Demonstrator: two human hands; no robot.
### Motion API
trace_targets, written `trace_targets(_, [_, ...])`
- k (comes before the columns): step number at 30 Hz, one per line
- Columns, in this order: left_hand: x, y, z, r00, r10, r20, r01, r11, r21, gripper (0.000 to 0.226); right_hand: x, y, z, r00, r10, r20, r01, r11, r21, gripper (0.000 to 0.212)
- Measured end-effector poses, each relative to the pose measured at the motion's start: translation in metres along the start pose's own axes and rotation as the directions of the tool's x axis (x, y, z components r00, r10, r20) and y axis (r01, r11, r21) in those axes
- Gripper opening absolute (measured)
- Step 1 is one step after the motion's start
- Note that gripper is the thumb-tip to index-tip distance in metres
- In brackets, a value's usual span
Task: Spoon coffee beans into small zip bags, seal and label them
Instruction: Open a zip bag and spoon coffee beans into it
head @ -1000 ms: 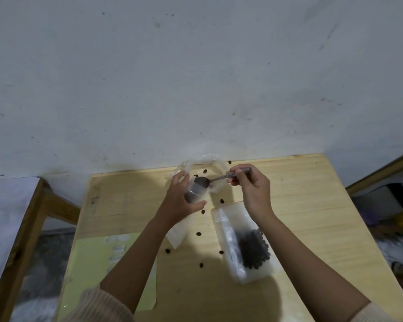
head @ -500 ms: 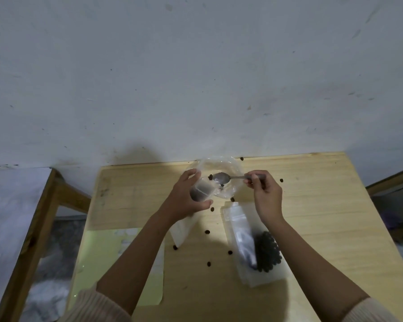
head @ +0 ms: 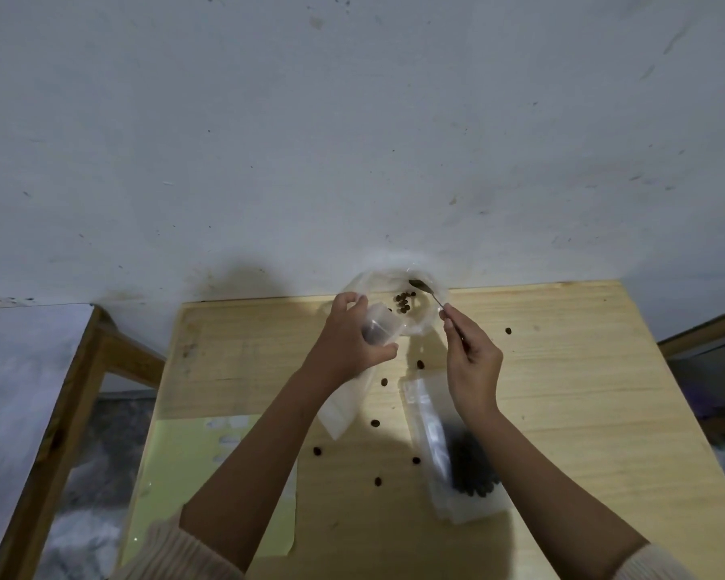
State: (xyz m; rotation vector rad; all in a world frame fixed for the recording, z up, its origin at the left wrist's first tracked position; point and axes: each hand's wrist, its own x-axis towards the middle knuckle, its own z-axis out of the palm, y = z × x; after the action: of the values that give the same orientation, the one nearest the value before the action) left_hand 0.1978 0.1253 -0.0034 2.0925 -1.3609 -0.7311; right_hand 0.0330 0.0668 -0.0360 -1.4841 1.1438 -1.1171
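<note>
Scooping is happening: left hand [head: 352,343] is gripping a part-filled zip bag [head: 381,327], right hand [head: 474,357] is pinching the spoon [head: 427,291] in the far bowl [head: 367,282]; sealing and labelling are waiting.

The right hand [head: 474,357] hides most of the spoon [head: 425,291] handle. The left forearm [head: 268,445] covers part of the label sheet [head: 193,475], whose labels are too small to read. The right forearm [head: 540,466] overlaps the bean bag [head: 474,479]. The zip bag [head: 379,328] shows dark, blurred contents.

Free room over table [head: 582,391] rt side; loose beans [head: 375,423] mid, wall [head: 352,140] just behind clear tub [head: 425,318].
</note>
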Motion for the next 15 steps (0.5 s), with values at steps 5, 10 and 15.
trace_targets(5, [-0.004, 0.0, 0.0, 0.999, 0.036, 0.016, -0.036, 0.999, 0.003, 0.073, -0.002, 0.006, 0.004, 0.999, 0.033, -0.037, -0.034, 0.999, -0.036, 0.026])
trace_targets(10, [-0.011, -0.007, -0.002, 0.994, 0.078, 0.079, -0.078, 0.997, -0.006, 0.084, 0.006, 0.01, 0.009, 0.866, 0.451, -0.216, -0.368, 0.867, 0.336, 0.015])
trace_targets(15, [-0.013, -0.019, -0.003, 0.992, 0.075, 0.099, -0.072, 0.997, -0.038, 0.088, 0.006, 0.01, 0.012, 0.694, 0.697, -0.181, -0.519, 0.658, 0.545, 0.012])
